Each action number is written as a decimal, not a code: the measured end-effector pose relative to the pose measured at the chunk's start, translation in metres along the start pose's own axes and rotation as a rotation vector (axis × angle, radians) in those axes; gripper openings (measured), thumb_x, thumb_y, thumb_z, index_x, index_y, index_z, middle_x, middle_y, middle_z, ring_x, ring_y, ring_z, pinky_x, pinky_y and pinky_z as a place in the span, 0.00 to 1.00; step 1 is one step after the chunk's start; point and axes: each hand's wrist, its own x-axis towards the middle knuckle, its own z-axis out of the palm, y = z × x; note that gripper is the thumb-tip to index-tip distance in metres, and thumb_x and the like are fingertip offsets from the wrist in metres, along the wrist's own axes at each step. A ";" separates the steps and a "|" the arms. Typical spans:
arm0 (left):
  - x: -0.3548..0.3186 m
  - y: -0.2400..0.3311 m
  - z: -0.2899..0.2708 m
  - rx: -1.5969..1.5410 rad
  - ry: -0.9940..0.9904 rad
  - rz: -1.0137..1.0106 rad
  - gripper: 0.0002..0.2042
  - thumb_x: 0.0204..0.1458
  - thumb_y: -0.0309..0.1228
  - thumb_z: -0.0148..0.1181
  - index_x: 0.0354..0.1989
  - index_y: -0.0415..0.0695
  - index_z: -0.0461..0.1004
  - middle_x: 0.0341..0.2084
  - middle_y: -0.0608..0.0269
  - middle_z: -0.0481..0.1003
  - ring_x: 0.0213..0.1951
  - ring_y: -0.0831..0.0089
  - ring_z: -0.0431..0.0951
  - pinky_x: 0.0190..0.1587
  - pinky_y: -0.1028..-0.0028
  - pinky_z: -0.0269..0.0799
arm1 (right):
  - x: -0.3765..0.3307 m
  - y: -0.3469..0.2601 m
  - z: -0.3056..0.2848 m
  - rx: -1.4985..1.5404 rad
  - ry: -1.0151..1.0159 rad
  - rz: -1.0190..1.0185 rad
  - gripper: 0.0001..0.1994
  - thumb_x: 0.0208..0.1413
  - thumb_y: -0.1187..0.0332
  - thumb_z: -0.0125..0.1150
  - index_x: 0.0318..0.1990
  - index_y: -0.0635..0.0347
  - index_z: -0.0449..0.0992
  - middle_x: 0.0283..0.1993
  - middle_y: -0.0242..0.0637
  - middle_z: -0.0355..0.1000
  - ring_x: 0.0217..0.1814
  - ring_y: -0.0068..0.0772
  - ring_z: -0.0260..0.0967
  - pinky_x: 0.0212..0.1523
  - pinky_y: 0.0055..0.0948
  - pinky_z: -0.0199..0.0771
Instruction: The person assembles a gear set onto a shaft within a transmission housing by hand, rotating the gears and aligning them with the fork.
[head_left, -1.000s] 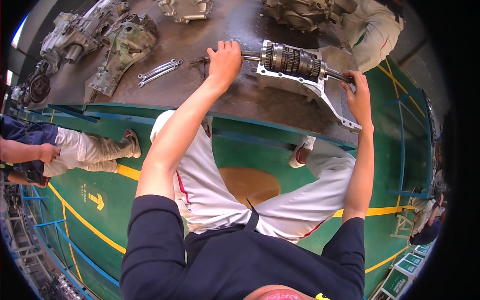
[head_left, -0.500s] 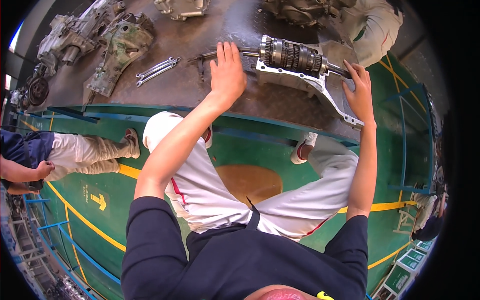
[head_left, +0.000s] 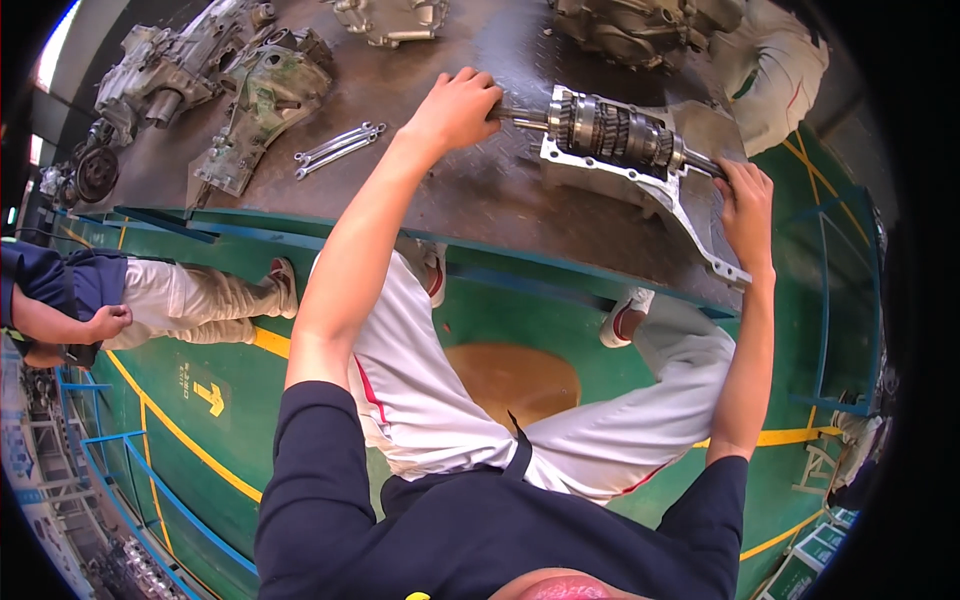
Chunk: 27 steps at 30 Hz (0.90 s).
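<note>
A gear shaft [head_left: 612, 132] with several dark toothed gears lies in a silver-grey gearbox housing half [head_left: 655, 184], on the steel workbench. My left hand [head_left: 455, 112] is closed round the thin left end of the shaft, beyond the housing's edge. At the other end, my right hand [head_left: 747, 205] grips the bare shaft tip sticking out to the right; its fingers curl over it. The shaft lies nearly level, sloping slightly down to the right. My hands partly hide both shaft ends.
Two combination wrenches [head_left: 340, 148] lie left of my left hand. Farther left are a greenish gearbox casing [head_left: 265, 105] and another gearbox [head_left: 165, 75]. More castings [head_left: 390, 20] stand at the back. A person [head_left: 785, 75] is beyond the far right corner; another [head_left: 90, 300] stands at left.
My left hand, flat over the shaft's left end before, has closed round it. My right hand's spread fingers have closed on the right end. The whole view has shifted slightly.
</note>
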 end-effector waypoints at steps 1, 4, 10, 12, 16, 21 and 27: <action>0.007 -0.010 -0.003 -0.018 -0.034 0.099 0.20 0.45 0.40 0.66 0.47 0.45 0.76 0.46 0.60 0.74 0.55 0.61 0.70 0.58 0.55 0.64 | 0.000 0.000 -0.001 0.005 0.006 -0.004 0.14 0.52 0.77 0.61 0.47 0.61 0.77 0.44 0.42 0.75 0.50 0.49 0.68 0.56 0.39 0.63; 0.019 -0.020 -0.005 -0.080 -0.112 0.121 0.19 0.44 0.40 0.66 0.44 0.46 0.78 0.44 0.57 0.76 0.51 0.56 0.74 0.53 0.58 0.70 | 0.004 -0.007 0.002 -0.019 0.011 -0.018 0.15 0.48 0.79 0.63 0.46 0.60 0.76 0.43 0.42 0.74 0.50 0.49 0.67 0.57 0.40 0.62; 0.024 0.001 0.005 -0.246 -0.348 -0.069 0.15 0.47 0.44 0.63 0.40 0.49 0.81 0.35 0.51 0.80 0.40 0.53 0.81 0.44 0.56 0.76 | -0.014 0.029 0.023 0.050 -0.021 0.092 0.20 0.43 0.86 0.56 0.47 0.64 0.72 0.51 0.47 0.70 0.57 0.53 0.64 0.61 0.42 0.60; 0.018 0.007 0.016 -0.209 -0.243 -0.096 0.14 0.46 0.45 0.61 0.37 0.51 0.81 0.32 0.54 0.81 0.39 0.54 0.81 0.42 0.56 0.77 | -0.021 0.049 0.036 0.019 -0.014 0.072 0.24 0.43 0.86 0.56 0.52 0.64 0.70 0.55 0.47 0.69 0.61 0.52 0.63 0.63 0.42 0.58; 0.013 0.019 0.028 -0.231 -0.026 -0.107 0.15 0.40 0.44 0.64 0.33 0.49 0.80 0.29 0.50 0.80 0.37 0.51 0.81 0.40 0.55 0.77 | -0.012 0.059 0.030 -0.159 -0.032 -0.009 0.30 0.45 0.84 0.57 0.61 0.65 0.66 0.61 0.47 0.66 0.66 0.51 0.59 0.66 0.42 0.56; 0.009 0.017 0.044 -0.195 0.136 -0.161 0.14 0.38 0.43 0.65 0.26 0.46 0.80 0.24 0.51 0.79 0.31 0.51 0.81 0.37 0.56 0.76 | -0.027 0.087 0.066 -0.220 -0.096 0.037 0.30 0.47 0.83 0.57 0.63 0.66 0.64 0.62 0.50 0.65 0.67 0.54 0.58 0.66 0.43 0.55; 0.007 0.014 0.048 -0.160 0.253 -0.134 0.12 0.39 0.41 0.68 0.24 0.46 0.79 0.21 0.53 0.78 0.29 0.52 0.80 0.35 0.56 0.75 | -0.023 0.075 0.048 -0.092 -0.163 0.065 0.25 0.56 0.80 0.53 0.63 0.65 0.64 0.64 0.56 0.62 0.67 0.58 0.56 0.66 0.43 0.56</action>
